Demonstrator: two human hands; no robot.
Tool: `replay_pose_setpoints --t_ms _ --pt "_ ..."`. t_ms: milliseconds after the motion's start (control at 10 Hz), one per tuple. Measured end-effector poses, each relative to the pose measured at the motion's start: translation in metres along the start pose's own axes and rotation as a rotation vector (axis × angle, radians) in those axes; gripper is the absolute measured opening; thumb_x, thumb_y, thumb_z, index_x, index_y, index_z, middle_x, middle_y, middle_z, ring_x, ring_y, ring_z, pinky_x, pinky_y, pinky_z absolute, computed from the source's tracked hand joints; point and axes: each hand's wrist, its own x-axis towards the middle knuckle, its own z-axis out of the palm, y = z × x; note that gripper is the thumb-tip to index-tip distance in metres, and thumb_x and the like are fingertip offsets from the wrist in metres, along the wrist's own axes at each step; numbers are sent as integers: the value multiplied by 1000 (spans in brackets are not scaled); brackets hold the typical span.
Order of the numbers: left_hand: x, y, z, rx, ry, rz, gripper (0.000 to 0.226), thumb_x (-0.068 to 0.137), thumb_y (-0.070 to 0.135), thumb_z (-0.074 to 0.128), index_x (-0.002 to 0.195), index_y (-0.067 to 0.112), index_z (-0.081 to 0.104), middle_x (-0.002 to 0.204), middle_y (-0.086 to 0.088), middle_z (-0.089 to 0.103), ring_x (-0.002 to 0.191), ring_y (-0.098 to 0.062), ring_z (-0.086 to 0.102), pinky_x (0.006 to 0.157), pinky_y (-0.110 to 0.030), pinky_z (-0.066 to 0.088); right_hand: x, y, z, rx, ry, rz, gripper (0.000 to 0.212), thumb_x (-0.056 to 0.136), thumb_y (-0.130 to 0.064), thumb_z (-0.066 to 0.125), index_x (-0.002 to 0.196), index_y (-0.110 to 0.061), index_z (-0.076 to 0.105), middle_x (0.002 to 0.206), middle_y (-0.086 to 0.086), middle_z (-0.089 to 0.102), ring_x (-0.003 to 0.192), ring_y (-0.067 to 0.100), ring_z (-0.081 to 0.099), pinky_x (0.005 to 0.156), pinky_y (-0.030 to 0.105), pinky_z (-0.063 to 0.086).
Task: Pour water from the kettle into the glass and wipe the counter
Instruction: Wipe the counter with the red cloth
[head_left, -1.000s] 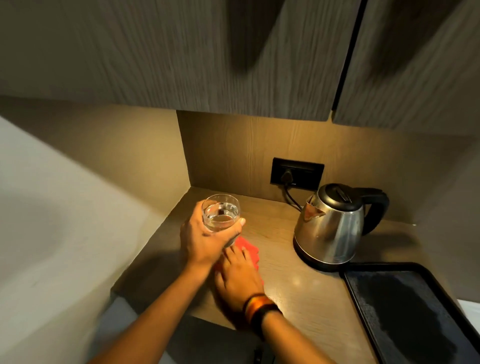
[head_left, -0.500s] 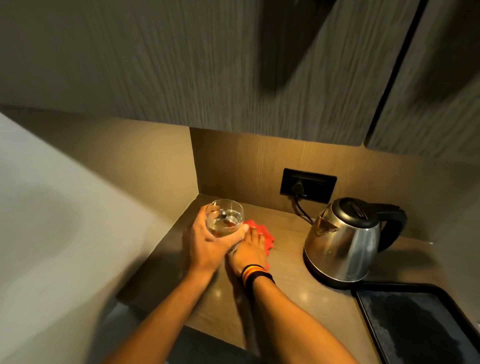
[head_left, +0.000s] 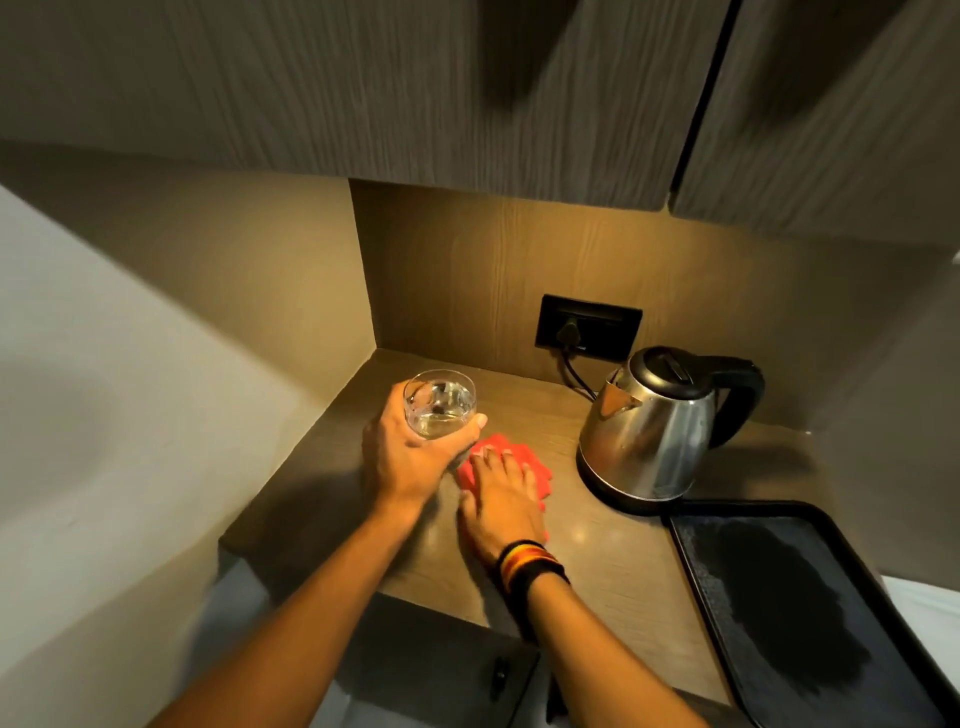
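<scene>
My left hand grips a clear glass with water in its lower part, held a little above the wooden counter near the left corner. Just right of it, my right hand lies flat, fingers spread, pressing a red cloth onto the counter. The cloth shows around my fingers and to their right. A steel kettle with black lid and handle stands upright at the back right, its spout towards the glass.
A black wall socket with the kettle's plug and cord sits behind the kettle. A dark tray lies on the counter's right side. Upper cabinets hang low overhead. A wall closes the left side.
My right hand and the red cloth slid away across the counter, then back to the right towards the kettle. The left hand keeps the glass lifted in about the same place.
</scene>
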Motion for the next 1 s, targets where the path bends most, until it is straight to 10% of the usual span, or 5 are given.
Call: replay_pose_setpoints --t_ms 200,400,600,800,1000 --pt "-10 -2 13 12 -28 -37 79 52 73 83 115 30 62 109 6 71 102 -19 67 84 -39 60 -126 15 11 327 74 -177 46 96 -30 45 140 -41 48 149 -18 48 143 6 36 125 31 18" --pt "-41 -20 39 -29 -103 -129 88 51 77 80 123 33 57 117 6 66 110 -17 63 91 -39 58 -171 92 -72 1142 479 550 16 102 -18 51 97 -20 66 84 -1 62 73 7 62 64 22 47" --pt "-58 -35 66 -49 -176 -202 102 56 64 89 141 22 52 132 -5 64 123 -24 60 101 -50 56 -181 172 -172 703 699 304 29 101 -33 48 108 -56 63 103 -38 68 95 -24 59 77 -4 41" --pt "-68 -43 73 -68 -188 -222 97 55 63 90 137 26 55 128 -1 65 120 -22 61 99 -49 57 -154 228 -143 53 134 56 48 106 -27 34 153 -40 31 159 -18 32 147 5 29 121 34 23" --pt "-71 -47 71 -18 -188 -196 115 48 81 78 144 25 47 137 -5 62 127 -25 57 105 -49 52 -147 234 -113 -71 102 157 60 105 -41 34 159 -28 12 167 -6 13 154 10 7 127 41 3"
